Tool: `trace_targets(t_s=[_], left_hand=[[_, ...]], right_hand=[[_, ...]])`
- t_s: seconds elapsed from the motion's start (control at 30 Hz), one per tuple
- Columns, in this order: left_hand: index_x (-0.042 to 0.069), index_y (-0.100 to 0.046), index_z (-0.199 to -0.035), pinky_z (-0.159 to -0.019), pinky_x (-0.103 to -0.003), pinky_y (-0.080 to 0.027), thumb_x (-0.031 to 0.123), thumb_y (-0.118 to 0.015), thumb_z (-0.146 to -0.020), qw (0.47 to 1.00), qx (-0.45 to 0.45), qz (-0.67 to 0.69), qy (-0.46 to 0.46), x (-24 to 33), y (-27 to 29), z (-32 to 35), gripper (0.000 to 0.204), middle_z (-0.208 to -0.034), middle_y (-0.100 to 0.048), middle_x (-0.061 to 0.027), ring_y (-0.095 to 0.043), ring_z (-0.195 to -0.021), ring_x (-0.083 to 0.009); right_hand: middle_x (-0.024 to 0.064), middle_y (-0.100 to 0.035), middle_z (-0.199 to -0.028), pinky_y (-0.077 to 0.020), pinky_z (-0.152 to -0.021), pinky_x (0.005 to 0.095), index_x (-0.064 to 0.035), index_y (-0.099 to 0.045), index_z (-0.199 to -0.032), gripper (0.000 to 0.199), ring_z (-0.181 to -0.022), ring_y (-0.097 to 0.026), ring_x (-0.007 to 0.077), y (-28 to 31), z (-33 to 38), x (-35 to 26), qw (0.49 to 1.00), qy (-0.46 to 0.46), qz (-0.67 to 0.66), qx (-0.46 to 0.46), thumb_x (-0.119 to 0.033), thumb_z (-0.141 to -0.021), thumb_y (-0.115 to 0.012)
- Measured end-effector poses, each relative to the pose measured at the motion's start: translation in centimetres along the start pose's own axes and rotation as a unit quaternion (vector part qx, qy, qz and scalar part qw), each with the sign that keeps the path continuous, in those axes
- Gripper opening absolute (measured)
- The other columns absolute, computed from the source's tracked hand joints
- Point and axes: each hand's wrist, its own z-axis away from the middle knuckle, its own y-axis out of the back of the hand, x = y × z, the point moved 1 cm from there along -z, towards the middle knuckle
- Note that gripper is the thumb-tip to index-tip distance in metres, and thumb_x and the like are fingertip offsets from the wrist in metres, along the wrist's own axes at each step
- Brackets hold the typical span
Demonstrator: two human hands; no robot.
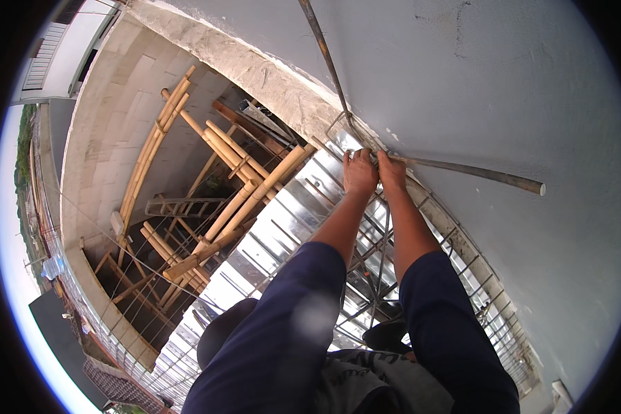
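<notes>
Navy sleeves [279, 331] foremost, a bar [476, 172] juts rightward from the right hand [392, 171].

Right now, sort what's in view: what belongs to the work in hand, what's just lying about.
Likely in the work, near the left hand and right hand: steel bar grid; steel rod; shiny metal sheeting.

Apparently aside, untouched: bamboo poles; ladder-like frame; brown plank.

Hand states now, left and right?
Left hand: partly curled; whether it holds anything can't be told.
Right hand: at the rebar jutting right; grip hidden, can't tell.
</notes>
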Motion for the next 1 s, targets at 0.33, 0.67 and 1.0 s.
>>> trace_targets(t_s=[0.33,0.67,1.0], left_hand=[[-0.001,-0.044,-0.132,-0.049,-0.038,-0.056,-0.001,-0.045,-0.086,0.869,-0.090,0.420,0.247,-1.2,-1.2,-7.2,0.046,-0.107,-0.063,-0.0232,-0.070,-0.074,-0.0321],[0.002,-0.059,-0.117,-0.049,-0.037,-0.049,0.004,-0.047,-0.085,0.864,-0.094,0.402,0.288,-0.4,0.1,-7.8,0.035,-0.092,-0.065,-0.0148,-0.064,-0.066,-0.0244],[-0.005,-0.062,-0.109,-0.064,-0.030,-0.057,0.010,-0.059,-0.088,0.937,-0.076,0.279,0.195,-3.3,-1.6,-7.5,0.026,-0.097,-0.067,-0.0148,-0.067,-0.083,-0.0210]], right_hand=[[0.0196,-0.067,-0.112,-0.0441,-0.095,0.0389,0.0022,-0.064,-0.111,0.047,-0.109,-0.061,0.0329,0.4,-0.6,-0.2,0.995,-0.085,-0.031,-0.052,-0.032,-0.078,-0.062],[0.0194,-0.062,-0.120,-0.0416,-0.098,0.0384,0.0028,-0.061,-0.115,0.049,-0.114,-0.056,0.0320,0.5,-0.8,0.2,0.998,-0.053,0.005,-0.027,-0.030,-0.079,-0.063],[0.0202,-0.062,-0.120,-0.0407,-0.101,0.0419,-0.0047,-0.061,-0.117,0.048,-0.116,-0.055,0.0380,1.1,-0.3,-1.3,0.995,-0.022,0.089,-0.050,-0.036,-0.080,-0.060]])
